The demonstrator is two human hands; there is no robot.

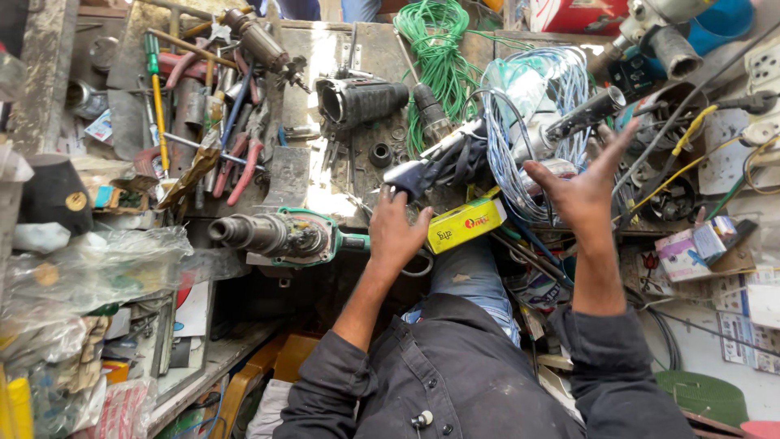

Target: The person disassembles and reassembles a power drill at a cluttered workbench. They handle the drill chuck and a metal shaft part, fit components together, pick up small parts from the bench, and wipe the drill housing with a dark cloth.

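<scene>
My left hand (396, 234) is closed over the rear handle of a green and grey power tool (280, 236) that lies on its side on the cluttered bench, with its metal nose pointing left. A yellow box (465, 223) lies right beside that hand. My right hand (585, 189) is raised with its fingers spread and holds nothing. It hovers next to a coil of blue and white wire (532, 122) and a black tool handle (587, 114). A dark cloth-wrapped tool (439, 167) lies between the hands.
A green wire bundle (439, 57) and a black motor housing (361, 99) sit at the back. Pliers and screwdrivers (219, 138) are piled at the left. Plastic bags (89, 268) hang lower left. Sockets and cables (747, 138) crowd the right.
</scene>
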